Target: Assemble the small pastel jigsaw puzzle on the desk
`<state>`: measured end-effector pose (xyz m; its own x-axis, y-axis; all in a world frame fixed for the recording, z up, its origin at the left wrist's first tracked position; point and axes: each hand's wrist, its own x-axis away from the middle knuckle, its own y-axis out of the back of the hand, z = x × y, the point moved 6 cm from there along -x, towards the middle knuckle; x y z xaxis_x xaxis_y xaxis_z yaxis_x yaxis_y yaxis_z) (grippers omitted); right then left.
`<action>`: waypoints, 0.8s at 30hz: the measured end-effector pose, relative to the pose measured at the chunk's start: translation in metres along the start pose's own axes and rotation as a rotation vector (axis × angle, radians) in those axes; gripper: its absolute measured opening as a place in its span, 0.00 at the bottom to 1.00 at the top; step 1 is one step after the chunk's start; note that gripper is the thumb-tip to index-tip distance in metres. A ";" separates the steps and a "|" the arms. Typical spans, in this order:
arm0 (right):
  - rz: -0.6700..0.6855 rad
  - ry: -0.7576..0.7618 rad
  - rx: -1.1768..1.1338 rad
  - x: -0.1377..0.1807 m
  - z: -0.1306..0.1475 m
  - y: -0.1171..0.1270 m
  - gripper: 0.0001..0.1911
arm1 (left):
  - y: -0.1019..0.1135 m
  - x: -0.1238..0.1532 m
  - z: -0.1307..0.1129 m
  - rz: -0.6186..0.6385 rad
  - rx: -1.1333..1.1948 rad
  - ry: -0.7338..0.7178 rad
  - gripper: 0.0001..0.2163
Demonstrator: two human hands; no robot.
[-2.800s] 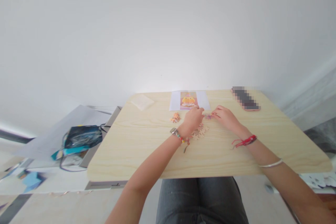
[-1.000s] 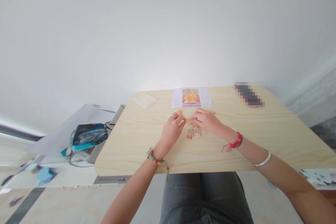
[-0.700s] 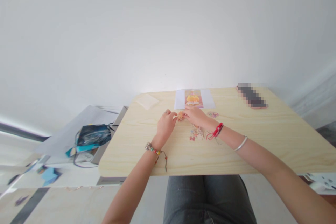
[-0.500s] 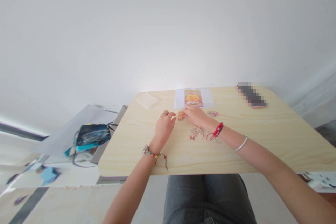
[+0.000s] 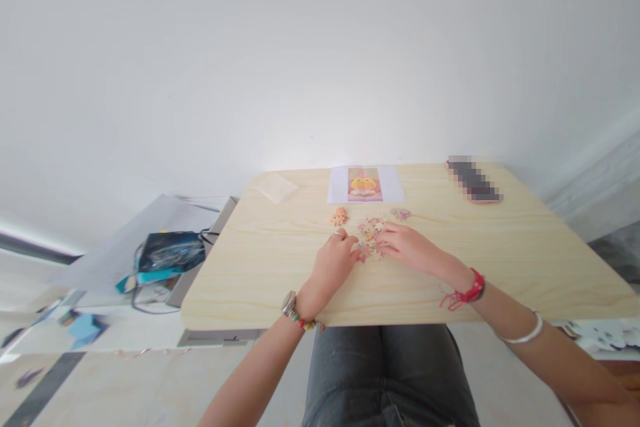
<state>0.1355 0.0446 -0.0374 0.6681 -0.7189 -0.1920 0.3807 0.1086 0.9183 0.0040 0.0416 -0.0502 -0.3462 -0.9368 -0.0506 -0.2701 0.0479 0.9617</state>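
Observation:
A loose pile of small pastel puzzle pieces (image 5: 371, 229) lies mid-table on the light wooden table (image 5: 280, 280). My left hand (image 5: 334, 265) and my right hand (image 5: 410, 247) rest on the table with their fingertips meeting at the pile's near edge, touching pieces there. The pieces are too small to tell whether either hand grips one. A small joined orange cluster (image 5: 339, 216) lies just beyond my left hand. A small purple cluster (image 5: 401, 214) lies beyond my right hand. A reference picture (image 5: 365, 185) of a yellow figure on white paper sits at the far edge.
A phone (image 5: 473, 180) lies at the table's far right. A clear plastic bag (image 5: 277, 187) lies at the far left corner. Left of the table, a lower surface holds a dark blue bag (image 5: 170, 250), cables and papers. My knees are under the near edge.
Both hands have drawn back from the orange cluster near the picture toward me, and now sit at the loose pile. The orange cluster stays on the table, uncovered.

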 end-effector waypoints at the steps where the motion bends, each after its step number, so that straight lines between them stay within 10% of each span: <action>1: -0.003 0.003 0.010 0.000 0.002 -0.002 0.09 | -0.002 -0.002 -0.001 0.009 -0.008 0.009 0.07; 24: -0.131 0.020 0.085 -0.008 0.002 0.002 0.10 | 0.003 -0.007 -0.011 -0.024 0.044 -0.074 0.09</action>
<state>0.1295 0.0490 -0.0335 0.6293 -0.7090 -0.3184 0.4105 -0.0447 0.9108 0.0153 0.0449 -0.0441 -0.4037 -0.9099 -0.0950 -0.3179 0.0422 0.9472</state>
